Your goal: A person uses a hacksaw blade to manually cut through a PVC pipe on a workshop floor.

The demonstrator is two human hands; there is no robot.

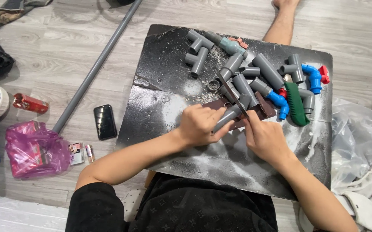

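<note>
The left hand [199,125] has its grip clenched around a short grey pipe piece [228,117], pinning it against a small brown block [261,109] on the black board [169,103] that serves as the worktop. The pipe piece sticks out of the grip toward the upper right. The right hand [264,138] is just beside it, its grip closed on the lower end of a thin saw blade [231,92]. The blade runs up and to the left from that grip and crosses over the pipe piece close to the left fingers. White dust [181,109] lies on the board around and below both grips.

Just beyond the grips, past the blade's far end, sits a pile of grey pipe fittings [242,73], with two tee pieces [198,53] farther up and to the left. To the right of the right grip lie a green-handled tool [296,105], blue elbow fittings [313,77] and a red part [324,74].

Off the board, well to the left of the left grip, a black phone [105,122] lies on the wooden floor [57,60] beside a long grey pipe [96,64], and a pink plastic bag [33,150] sits farther left. A clear plastic bag [358,137] lies to the right of the board.
</note>
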